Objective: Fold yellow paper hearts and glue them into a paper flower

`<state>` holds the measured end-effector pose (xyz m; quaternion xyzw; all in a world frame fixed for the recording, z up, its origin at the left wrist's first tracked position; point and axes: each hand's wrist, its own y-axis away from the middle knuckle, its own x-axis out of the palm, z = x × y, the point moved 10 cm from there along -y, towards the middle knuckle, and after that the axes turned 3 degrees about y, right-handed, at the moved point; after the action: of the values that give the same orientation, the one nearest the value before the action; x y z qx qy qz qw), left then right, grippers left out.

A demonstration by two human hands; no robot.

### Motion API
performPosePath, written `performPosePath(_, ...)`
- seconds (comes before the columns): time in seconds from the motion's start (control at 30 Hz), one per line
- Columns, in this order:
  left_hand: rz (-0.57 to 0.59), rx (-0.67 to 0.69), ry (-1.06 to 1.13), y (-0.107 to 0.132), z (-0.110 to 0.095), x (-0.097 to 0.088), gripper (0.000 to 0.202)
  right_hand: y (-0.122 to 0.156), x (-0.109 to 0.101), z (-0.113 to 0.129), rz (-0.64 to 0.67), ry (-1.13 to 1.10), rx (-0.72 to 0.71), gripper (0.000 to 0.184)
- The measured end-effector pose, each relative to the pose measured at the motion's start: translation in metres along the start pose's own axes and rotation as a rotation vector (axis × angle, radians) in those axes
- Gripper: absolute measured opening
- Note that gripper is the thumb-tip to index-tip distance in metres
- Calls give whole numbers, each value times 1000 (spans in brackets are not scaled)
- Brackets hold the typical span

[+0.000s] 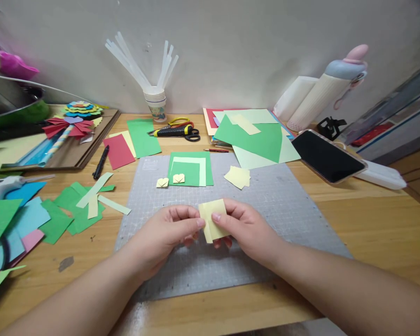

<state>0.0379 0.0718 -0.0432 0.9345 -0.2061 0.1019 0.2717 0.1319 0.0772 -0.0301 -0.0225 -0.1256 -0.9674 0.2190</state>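
Note:
Both my hands hold a small pale yellow paper square just above the grey cutting mat. My left hand pinches its left edge, where a strip is folded over. My right hand grips its right side, thumb on top and fingers beneath. Further back on the mat lie two small folded yellow hearts, one on a green sheet with a pale green frame. A short stack of yellow squares lies to the right of that sheet.
Green, blue and pink paper scraps cover the left of the wooden desk. Scissors, a cup of white sticks and coloured sheets stand at the back. A phone lies at right, a black pen at left.

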Motion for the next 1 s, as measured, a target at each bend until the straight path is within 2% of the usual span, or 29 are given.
performPosePath(0.23,-58,3,-20,1,-1,-5,27,0,2,1,10,-33,-15,20)
performPosePath(1.0,-79,17,-83,2,-3,-6,29,2,5,4,33,-43,-4,25)
